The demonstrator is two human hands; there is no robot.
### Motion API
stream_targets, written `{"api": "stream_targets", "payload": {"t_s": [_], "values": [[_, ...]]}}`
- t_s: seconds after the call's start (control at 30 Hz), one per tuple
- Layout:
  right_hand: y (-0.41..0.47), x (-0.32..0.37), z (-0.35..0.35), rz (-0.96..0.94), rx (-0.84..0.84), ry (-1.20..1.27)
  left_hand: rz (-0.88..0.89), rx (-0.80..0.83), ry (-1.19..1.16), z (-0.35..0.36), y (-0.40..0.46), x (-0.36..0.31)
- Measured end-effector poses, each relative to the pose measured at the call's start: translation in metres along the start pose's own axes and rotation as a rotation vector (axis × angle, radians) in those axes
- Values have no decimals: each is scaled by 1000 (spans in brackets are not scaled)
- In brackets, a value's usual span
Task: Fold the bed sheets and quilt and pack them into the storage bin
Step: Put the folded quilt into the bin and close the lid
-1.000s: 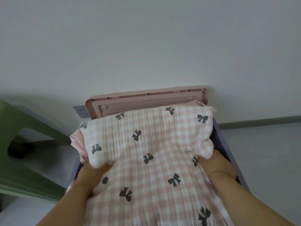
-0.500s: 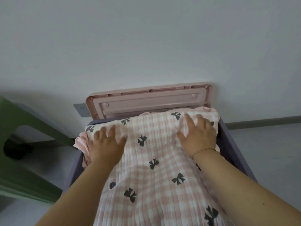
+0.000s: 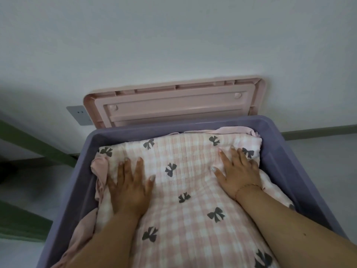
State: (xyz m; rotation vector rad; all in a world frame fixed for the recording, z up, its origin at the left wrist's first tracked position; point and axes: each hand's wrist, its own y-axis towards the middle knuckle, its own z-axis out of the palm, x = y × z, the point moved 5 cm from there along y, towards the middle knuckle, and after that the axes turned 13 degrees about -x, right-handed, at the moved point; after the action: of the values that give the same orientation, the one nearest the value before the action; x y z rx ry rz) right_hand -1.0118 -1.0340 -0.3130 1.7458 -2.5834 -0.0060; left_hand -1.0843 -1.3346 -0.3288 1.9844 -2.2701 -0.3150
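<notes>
Quilt [image 3: 185,192] lies in storage bin [image 3: 286,155], long axis running away from me toward pink lid [image 3: 173,101]. My left hand [image 3: 129,190] and right hand [image 3: 238,171] flat, fingers spread, pressing it. Right hand nearer far edge; I judge tucking far corners comes next.

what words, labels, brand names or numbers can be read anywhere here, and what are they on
None: no readable text shows in the head view.
Pink gingham quilt with grey bows: a bow pattern only, no lettering.
Purple plastic storage bin: no label or brand visible.
Pink plastic lid leaning on the wall: moulded ribs, no wording.
Grey wall socket: slots only, no markings legible.
</notes>
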Motion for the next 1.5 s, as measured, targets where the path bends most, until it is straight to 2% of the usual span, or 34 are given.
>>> {"api": "stream_targets", "payload": {"t_s": [0.23, 0.77, 0.83, 0.93, 1.0, 1.1, 1.23, 1.37, 1.5], "values": [[2, 0, 39, 6, -24, -15, 22, -48, -11, 32, 3, 4], [2, -4, 83, -7, 5, -11, 20, 7, 14, 66, 2, 5], [2, -4, 80, -7, 35, -11, 7, 47, 4, 65, 1, 5], [-2, -2, 74, 5, 154, 18, 10, 201, -50, 62, 2, 6], [-8, 7, 63, 7, 215, 87, 41, 333, -135, 53, 1, 10], [-25, 33, 50, -79, 293, 145, 134, 433, -208, 37, -12, 13], [-43, 59, 54, -204, 393, 63, 245, 497, -108, 33, -42, 14], [-42, 53, 50, -211, 447, 33, 217, 504, -78, 38, -41, 12], [-36, 50, 42, -178, 491, 102, 161, 494, -115, 31, -41, 8]]}}
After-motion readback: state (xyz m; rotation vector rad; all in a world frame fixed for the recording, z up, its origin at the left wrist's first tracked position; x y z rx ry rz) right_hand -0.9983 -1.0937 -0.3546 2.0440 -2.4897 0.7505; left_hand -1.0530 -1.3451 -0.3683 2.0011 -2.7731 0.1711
